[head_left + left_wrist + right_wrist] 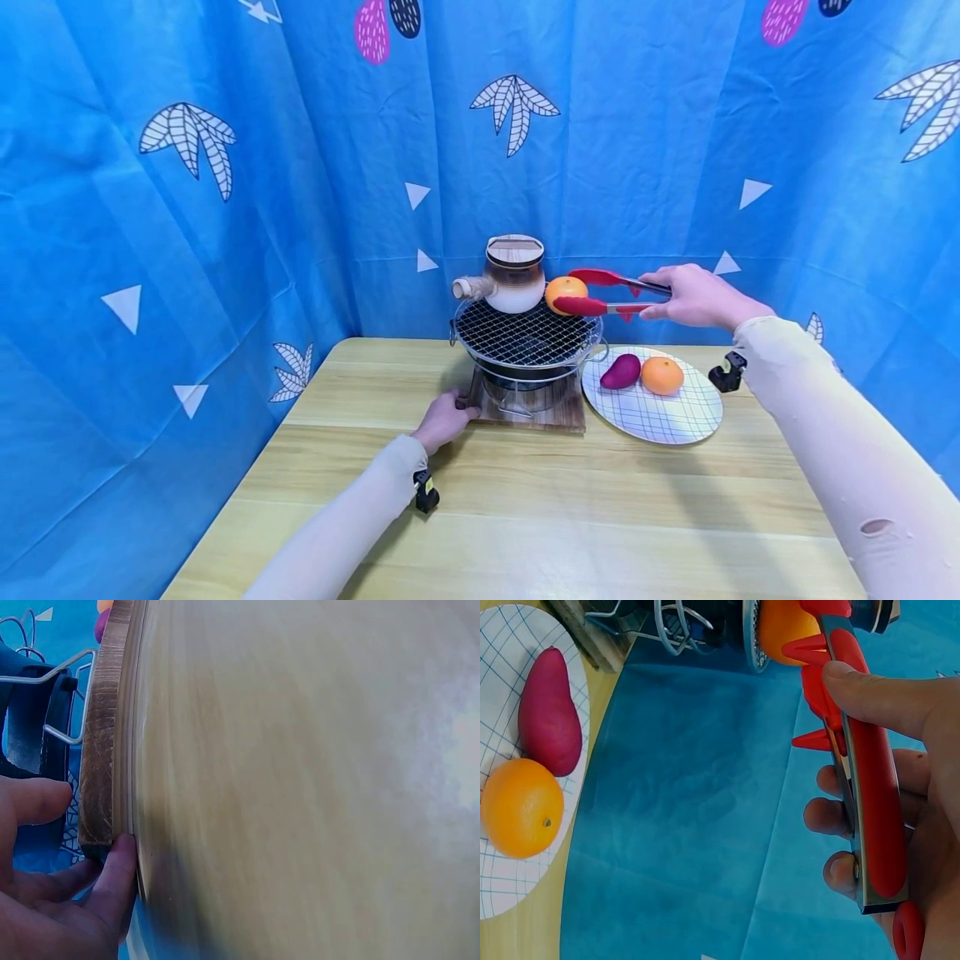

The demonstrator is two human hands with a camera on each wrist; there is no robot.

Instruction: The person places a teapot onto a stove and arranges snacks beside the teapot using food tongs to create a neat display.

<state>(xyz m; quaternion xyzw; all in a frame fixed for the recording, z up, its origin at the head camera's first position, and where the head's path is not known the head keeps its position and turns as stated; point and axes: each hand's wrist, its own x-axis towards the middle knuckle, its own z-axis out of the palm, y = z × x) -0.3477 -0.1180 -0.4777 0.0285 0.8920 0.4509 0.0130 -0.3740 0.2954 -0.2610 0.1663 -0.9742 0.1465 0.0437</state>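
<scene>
My right hand (693, 297) grips red-tipped tongs (874, 780) by the handles, thumb on one arm and fingers round the other. Between the tong heads is an orange (566, 293), at the right rear of the round grill rack (525, 333), close to the pot. Whether the orange rests on the mesh I cannot tell. Low at the grill's left, my left hand (445, 421) holds the corner of the wooden base board (558, 417). In the left wrist view, the thumb (45, 800) lies on one side of the board and fingers at its edge.
A white pot (517, 287) with a wooden lid and side handle stands on the rack's back. Right of the grill, a checked plate (652, 425) bears a purple eggplant-like piece (621, 372) and another orange (662, 376). Blue curtain (622, 167) hangs behind the table (555, 517).
</scene>
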